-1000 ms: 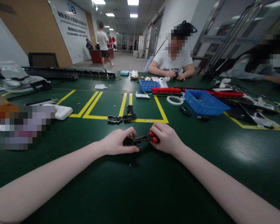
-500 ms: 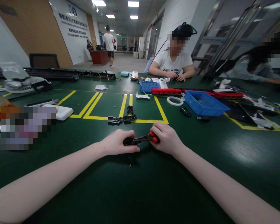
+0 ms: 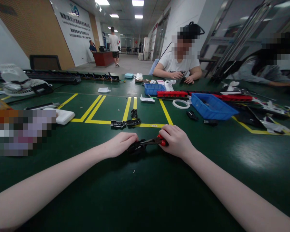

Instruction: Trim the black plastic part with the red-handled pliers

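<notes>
Head view: left hand [image 3: 120, 144] grasps a black part [image 3: 137, 147]; right hand [image 3: 176, 139] clenches red-handled pliers [image 3: 155, 141], nose at the part; black pieces [image 3: 118, 123] lie beyond the grip.

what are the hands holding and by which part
The right hand grips red-handled pliers by the handles. The left hand holds a black plastic part by the end away from the pliers.

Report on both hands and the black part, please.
Left hand holding black part. Right hand gripping red-handled pliers, reaching the part. Other black pieces beyond.
</notes>
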A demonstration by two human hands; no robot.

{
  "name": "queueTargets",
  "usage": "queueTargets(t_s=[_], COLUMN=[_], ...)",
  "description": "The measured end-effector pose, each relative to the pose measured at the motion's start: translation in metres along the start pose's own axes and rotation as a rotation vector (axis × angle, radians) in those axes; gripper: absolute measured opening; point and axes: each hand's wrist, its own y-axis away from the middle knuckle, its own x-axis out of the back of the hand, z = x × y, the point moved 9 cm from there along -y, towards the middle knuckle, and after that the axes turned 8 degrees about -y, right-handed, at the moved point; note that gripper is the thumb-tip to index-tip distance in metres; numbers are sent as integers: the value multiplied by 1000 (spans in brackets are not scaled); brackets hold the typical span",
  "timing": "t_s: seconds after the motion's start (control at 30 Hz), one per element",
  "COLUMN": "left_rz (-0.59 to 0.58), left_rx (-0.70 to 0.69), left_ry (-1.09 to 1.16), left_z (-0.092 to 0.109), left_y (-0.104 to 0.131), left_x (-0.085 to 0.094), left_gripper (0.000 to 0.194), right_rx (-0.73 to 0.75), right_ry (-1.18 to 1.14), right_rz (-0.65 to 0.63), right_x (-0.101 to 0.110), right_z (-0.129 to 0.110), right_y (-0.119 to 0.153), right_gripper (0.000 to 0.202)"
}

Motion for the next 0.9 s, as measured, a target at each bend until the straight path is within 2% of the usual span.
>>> queueTargets(t_s=[0.27,0.43,0.6,0.9], left_rz=[-93,-79,-30,-46], left_rx=[49,115,130,147], left_ry=[156,298,349,440], left_z=[-8,-14,-16,-16], left_y=[-4,-4,-5,-2], left_x=[-2,-2,-1,-2], left_gripper=[28,24,23,18], right_rx=[-11,-40,-56,-102], right_ry=[24,28,41,49], right_rz=[6,0,-14,-3], right_x=[2,2,0,-1], right_z=[0,3,5,9], right_y=[-1,-1,-1,0], right_gripper=[13,13,13,12])
